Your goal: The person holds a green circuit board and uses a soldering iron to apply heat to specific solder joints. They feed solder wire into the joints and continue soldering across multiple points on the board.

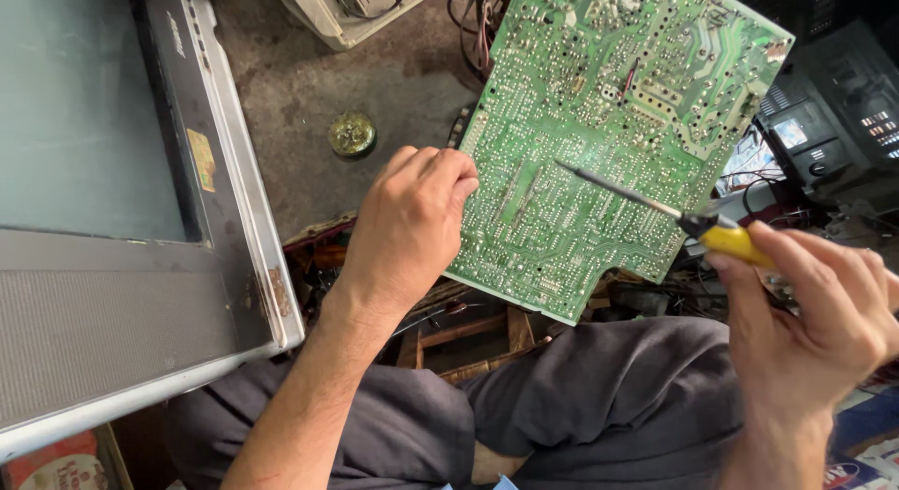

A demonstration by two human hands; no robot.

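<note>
Green circuit board [618, 125] propped over the lap, left hand [412, 223] pinching its edge; right hand [815, 312] closed round yellow-handled soldering iron [655, 204]. Likely light, stiff, fragile (best gripped by edges).

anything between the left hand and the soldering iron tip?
Head view: only bare solder-side surface of the green circuit board lies between the left hand gripping its edge and the soldering iron tip.

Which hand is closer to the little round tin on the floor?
Left. The left hand grips the green circuit board's edge just beside the round tin; the right hand holds a soldering iron far across the board.
</note>
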